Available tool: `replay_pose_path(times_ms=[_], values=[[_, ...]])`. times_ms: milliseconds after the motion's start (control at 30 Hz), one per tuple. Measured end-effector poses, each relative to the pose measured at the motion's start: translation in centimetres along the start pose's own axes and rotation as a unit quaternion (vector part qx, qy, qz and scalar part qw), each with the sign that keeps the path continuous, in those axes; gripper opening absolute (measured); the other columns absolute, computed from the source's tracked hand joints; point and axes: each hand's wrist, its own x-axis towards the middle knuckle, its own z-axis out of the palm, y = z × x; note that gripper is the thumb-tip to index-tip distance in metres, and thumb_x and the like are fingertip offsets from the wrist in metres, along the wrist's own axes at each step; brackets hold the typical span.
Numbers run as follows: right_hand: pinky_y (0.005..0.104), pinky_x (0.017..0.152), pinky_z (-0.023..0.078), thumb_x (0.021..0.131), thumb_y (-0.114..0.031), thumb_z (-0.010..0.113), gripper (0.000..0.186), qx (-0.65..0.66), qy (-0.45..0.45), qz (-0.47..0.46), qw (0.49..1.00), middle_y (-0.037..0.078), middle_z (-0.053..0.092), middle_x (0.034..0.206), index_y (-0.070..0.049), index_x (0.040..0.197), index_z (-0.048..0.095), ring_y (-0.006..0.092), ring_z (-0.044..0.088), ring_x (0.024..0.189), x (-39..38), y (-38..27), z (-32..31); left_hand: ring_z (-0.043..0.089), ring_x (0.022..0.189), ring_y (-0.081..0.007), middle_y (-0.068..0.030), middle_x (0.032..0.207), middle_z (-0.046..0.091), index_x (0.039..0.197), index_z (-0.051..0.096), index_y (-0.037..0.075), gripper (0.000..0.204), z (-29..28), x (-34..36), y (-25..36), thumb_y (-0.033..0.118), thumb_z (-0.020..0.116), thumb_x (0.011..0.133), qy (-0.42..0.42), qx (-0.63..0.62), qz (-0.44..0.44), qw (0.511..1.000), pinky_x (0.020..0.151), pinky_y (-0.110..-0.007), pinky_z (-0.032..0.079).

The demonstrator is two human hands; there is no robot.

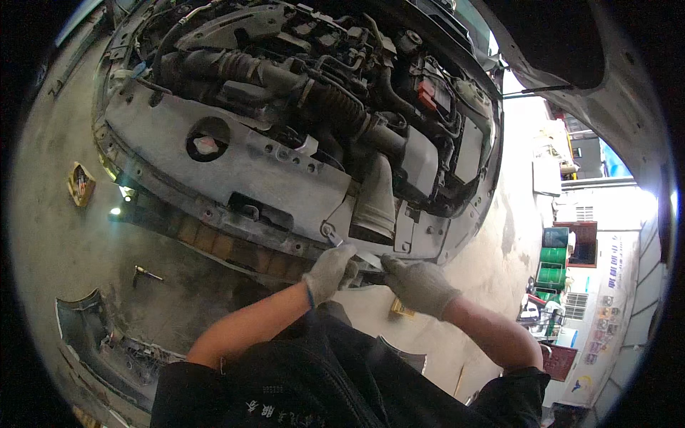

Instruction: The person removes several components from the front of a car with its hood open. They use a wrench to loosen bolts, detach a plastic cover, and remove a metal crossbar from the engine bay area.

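At frame centre, our left hand grasped a wrench on the grey panel; our right hand clenched its handle.

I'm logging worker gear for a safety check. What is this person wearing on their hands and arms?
Both the left hand and right hand wear grey knit work gloves; the left cuff has a blue edge. Forearms are bare, with short dark sleeves above.

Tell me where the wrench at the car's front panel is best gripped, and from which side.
Grip the wrench by its bare shaft, from the near side below the front panel. Its head sits up against the panel, leaving only the lower shaft free; the left hand already wraps it there.
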Motion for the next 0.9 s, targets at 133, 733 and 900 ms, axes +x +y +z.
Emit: replay_pose_path(times_ms=[133, 733, 900], values=[[0.0462, 0.07, 0.054, 0.102, -0.038, 0.047, 0.046, -0.015, -0.013, -0.007, 1.0, 0.02, 0.069, 0.084, -0.009, 0.137, 0.053, 0.0368, 0.07, 0.075, 1.0, 1.6, -2.3, 0.051, 0.049, -0.0086, 0.0012, 0.068, 0.057, 0.096, 0.06, 0.009, 0.032, 0.6, 0.5, 1.0, 0.036, 0.045, 0.102, -0.013, -0.031, -0.015, 0.999, 0.042, -0.025, 0.041], [0.0382, 0.058, 0.054, 0.105, -0.044, 0.038, 0.051, 0.017, -0.191, 0.041, 0.981, 0.01, 0.065, 0.078, -0.011, 0.142, 0.048, 0.0258, 0.066, 0.066, 9.0, 8.0, -4.9, 0.049, 0.048, -0.0115, 0.0025, 0.059, 0.052, 0.08, 0.056, 0.015, 0.034, 5.0, 5.0, -2.0, 0.038, 0.05, 0.104, 0.113, -0.332, 0.129, 0.928, 0.049, -0.026, 0.044], [0.0394, 0.047, 0.05, 0.103, -0.036, 0.045, 0.045, -0.107, -0.084, -0.129, 0.982, 0.01, 0.064, 0.072, -0.006, 0.137, 0.047, 0.0268, 0.065, 0.059, 4.6, 5.0, -2.9, 0.049, 0.052, -0.0068, 0.0013, 0.067, 0.052, 0.088, 0.06, 0.01, 0.039, 5.5, 2.5, -1.2, 0.037, 0.038, 0.106, 0.161, -0.241, 0.124, 0.949, 0.048, -0.022, 0.041]])
